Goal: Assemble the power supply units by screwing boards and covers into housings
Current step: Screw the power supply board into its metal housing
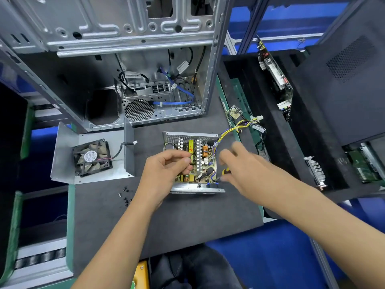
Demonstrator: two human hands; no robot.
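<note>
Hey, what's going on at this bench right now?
A person is working on an open power supply housing with its circuit board inside. The left hand reaches over the board, fingers curled; whether it pinches anything is unclear. The right hand, blurred, holds a yellow-handled screwdriver near the housing's right corner. The cover with fan lies apart to the left, loose screws nearby.

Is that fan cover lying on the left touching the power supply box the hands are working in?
Apart. The head view shows the fan cover lying left of the power supply housing, with a plain strip of dark mat between them.
</note>
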